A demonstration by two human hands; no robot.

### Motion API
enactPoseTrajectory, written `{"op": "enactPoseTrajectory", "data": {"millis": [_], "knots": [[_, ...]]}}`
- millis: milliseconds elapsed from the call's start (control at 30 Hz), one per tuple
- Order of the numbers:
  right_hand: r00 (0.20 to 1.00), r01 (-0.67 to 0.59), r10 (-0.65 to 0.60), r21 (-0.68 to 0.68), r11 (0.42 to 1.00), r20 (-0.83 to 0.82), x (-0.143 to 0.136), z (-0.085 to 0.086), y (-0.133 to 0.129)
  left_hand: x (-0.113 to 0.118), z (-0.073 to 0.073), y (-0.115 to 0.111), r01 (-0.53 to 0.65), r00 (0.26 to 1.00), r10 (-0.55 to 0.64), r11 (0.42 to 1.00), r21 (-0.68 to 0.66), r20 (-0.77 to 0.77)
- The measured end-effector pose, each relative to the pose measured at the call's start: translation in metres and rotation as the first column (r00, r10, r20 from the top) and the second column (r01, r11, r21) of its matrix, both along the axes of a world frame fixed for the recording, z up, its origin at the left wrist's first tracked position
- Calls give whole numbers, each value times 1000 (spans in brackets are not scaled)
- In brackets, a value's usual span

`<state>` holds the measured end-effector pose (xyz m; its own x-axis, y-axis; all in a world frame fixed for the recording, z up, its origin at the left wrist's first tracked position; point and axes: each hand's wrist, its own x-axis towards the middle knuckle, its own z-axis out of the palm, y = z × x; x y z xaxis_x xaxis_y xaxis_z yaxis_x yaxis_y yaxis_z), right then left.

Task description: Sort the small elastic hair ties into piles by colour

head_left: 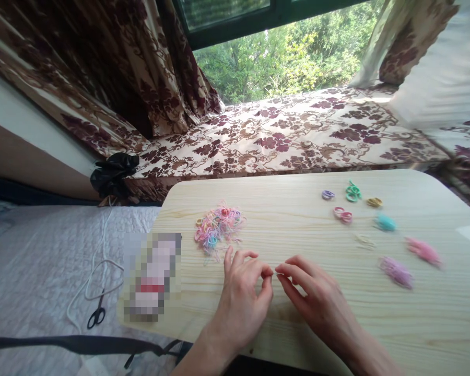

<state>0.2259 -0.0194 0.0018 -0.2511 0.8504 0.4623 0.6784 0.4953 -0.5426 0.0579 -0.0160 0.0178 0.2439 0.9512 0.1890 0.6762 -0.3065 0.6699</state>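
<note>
Head view: left hand (241,295) and right hand (323,300) are half-curled, contents cannot be told; light, even fingertip pressure is advised.

Pale wood-grain table (282,209), rounded corners. Beyond it, floral ledge (258,138) under a dark-framed window (293,57); daylight, green foliage outside. Patterned curtains (113,68) left, more far right. Quilted pale bedding (43,261) near left; white wall strip (35,122) above.
</note>
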Motion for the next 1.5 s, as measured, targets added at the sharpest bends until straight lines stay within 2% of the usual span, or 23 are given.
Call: {"op": "enactPoseTrajectory", "data": {"millis": [133,300,500,633,767,833,933,1233,1400,1500], "knots": [[1000,16,-16,-23,1000,0,4,-1,-1,-3,-5,1,-22,999,23,999,44,-23],[997,72,-72,-10,997,11,17,0,0,-9,-16,0,-35,987,55,991,132,-150],[969,239,-240,34,971,58,61,12,5,-10,-24,-4,-6,962,51,986,165,-270],[891,430,-433,52,901,138,109,17,8,-12,-27,-5,15,960,34,985,174,-278],[753,620,-604,26,785,261,155,15,16,-13,-30,-5,22,963,25,985,172,-267],[691,677,-647,25,735,322,171,14,23,-14,-31,-4,16,967,30,985,175,-255],[651,704,-655,19,710,384,186,13,35,-14,-33,-5,4,968,44,981,192,-247],[645,701,-642,15,713,414,197,6,55,-14,-34,-7,0,965,54,979,206,-258],[643,704,-648,17,710,408,191,17,44,-13,-32,-5,10,968,39,981,193,-247],[690,661,-618,21,750,376,172,19,31,-12,-26,-5,1,965,42,987,163,-259]]}}
